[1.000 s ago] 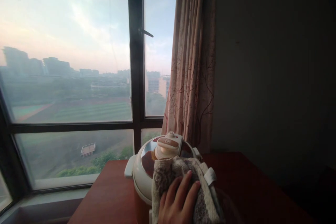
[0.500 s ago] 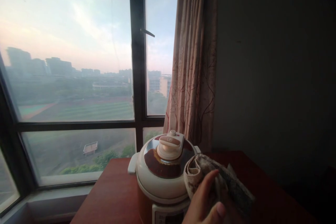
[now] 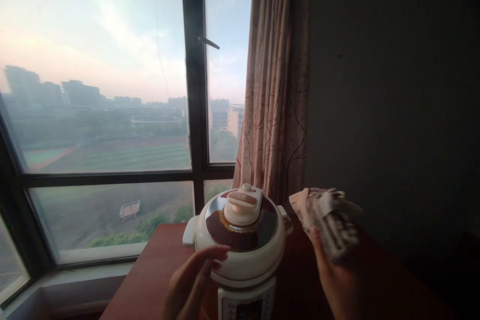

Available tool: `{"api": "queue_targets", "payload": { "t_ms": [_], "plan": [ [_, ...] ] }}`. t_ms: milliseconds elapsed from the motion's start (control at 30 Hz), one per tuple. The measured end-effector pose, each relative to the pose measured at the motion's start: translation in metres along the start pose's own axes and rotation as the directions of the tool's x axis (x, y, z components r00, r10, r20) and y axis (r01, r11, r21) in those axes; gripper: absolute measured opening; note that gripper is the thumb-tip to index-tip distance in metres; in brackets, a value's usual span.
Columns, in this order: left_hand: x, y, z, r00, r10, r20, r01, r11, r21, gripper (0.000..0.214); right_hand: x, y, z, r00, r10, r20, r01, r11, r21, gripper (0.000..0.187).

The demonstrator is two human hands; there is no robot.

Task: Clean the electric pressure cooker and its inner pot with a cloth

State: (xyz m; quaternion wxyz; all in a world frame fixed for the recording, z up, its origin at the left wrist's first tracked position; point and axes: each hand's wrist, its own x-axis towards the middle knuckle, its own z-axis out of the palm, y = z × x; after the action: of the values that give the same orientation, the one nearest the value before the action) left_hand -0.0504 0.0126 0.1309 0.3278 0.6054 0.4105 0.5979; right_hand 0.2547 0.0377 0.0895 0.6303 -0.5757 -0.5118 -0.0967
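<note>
A cream and brown electric pressure cooker (image 3: 243, 270) stands on the table, its lid (image 3: 232, 237) on top with a knob handle (image 3: 242, 205) in the middle. My left hand (image 3: 193, 280) is in front of the lid's near left rim. Its fingers reach out to the right with a small space between them, holding nothing; whether they touch the rim I cannot tell. To the right of the cooker, my right hand (image 3: 333, 280) grips a folded patterned cloth (image 3: 326, 220), raised over the table. The cloth's far end is blurred.
Under the cooker is a reddish-brown table (image 3: 161, 265). Behind it rise a dark-framed window (image 3: 112, 178) and a patterned curtain (image 3: 273, 110). A dark wall (image 3: 375, 110) fills the right. The cooker's side handles (image 3: 190, 231) jut outward.
My left hand has moved off the cloth and leftward to the cooker's front. The cloth has shifted right and up, away from the cooker, and my right hand now shows gripping it.
</note>
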Motion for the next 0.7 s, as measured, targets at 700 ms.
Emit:
{"api": "queue_targets", "payload": {
  "t_ms": [700],
  "plan": [
    [0.073, -0.083, -0.020, 0.922, -0.265, -0.281, 0.221, 0.959, -0.177, 0.062, 0.016, 0.004, 0.060, 0.840, -0.245, 0.484, 0.088, 0.942, 0.325, 0.064]
  ]
}}
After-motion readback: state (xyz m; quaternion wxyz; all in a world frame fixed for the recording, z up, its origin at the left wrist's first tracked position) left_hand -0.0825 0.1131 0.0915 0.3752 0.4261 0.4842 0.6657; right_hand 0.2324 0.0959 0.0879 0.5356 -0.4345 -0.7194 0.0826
